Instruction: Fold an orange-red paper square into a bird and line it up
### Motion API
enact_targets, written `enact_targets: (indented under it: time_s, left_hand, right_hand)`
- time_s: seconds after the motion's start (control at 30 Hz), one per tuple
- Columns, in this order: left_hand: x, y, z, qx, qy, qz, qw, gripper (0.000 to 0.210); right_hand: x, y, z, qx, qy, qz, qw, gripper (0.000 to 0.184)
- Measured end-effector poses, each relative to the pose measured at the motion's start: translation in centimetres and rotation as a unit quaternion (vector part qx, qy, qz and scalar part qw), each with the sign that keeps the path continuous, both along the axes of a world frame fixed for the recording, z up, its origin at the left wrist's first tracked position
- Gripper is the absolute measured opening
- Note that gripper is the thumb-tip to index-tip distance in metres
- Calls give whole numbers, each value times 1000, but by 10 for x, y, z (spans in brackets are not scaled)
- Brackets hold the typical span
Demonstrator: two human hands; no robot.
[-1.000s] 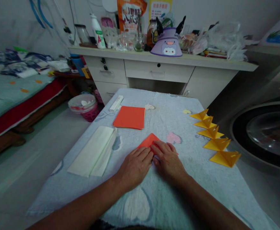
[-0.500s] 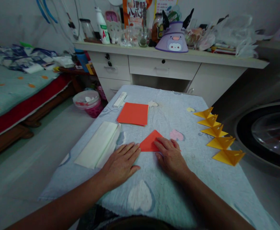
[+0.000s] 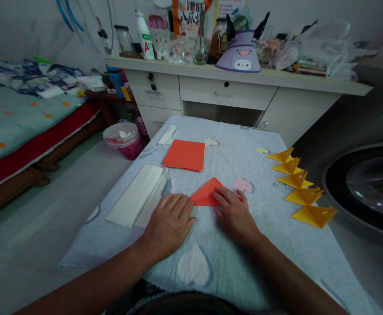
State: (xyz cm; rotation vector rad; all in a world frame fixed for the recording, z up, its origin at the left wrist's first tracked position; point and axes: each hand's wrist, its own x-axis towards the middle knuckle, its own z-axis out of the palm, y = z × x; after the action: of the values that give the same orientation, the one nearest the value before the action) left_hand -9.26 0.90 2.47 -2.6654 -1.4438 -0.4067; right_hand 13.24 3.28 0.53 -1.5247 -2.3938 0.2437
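A folded red paper triangle (image 3: pixel 205 194) lies on the cloth-covered table with its peak pointing away from me. Beside its left corner rests my left hand (image 3: pixel 171 218), fingers bent a little and fingertips at the paper's edge, open. My right hand (image 3: pixel 235 214) is open too, its fingers laid over the right part of the triangle and covering some of it. Behind sits a stack of square red paper sheets (image 3: pixel 185 155). To the left is a folded pale sheet (image 3: pixel 135 197).
Several folded yellow paper pieces (image 3: pixel 304 196) stand in a row along the right edge of the table (image 3: pixel 194 267). A small white box (image 3: pixel 167 135) lies at the far left. Beyond are a white cabinet (image 3: pixel 227 92), a bin (image 3: pixel 122 138) and a bed (image 3: pixel 24 122).
My left fingers have bent more and the thumb has drawn closer to them. My right hand stays on the red triangle. The whole view has shifted slightly.
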Motion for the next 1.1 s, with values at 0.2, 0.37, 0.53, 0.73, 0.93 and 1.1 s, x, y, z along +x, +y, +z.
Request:
enact_targets:
  time_s: [0.2,0.37,0.53,0.73,0.93,1.1]
  left_hand:
    - [28,1,-22,-77,-11,-64,995,42]
    - [25,-2,-25,-82,-4,-51,995,47]
    - [22,-2,-21,-100,-17,-41,994,49]
    - [23,-1,-18,-114,-37,-42,992,44]
    - [23,0,-19,-115,-35,-45,992,45]
    - [24,0,-18,-120,-39,-41,991,44]
  right_hand:
    - [2,1,-5,15,21,-1,1000,40]
    - [4,0,-5,11,38,-2,999,35]
    - [3,-2,-4,18,3,1,1000,36]
    - [-4,-10,5,40,-11,23,999,33]
    - [-6,-15,8,74,4,29,997,22]
    - [-7,-17,2,69,-18,54,996,21]
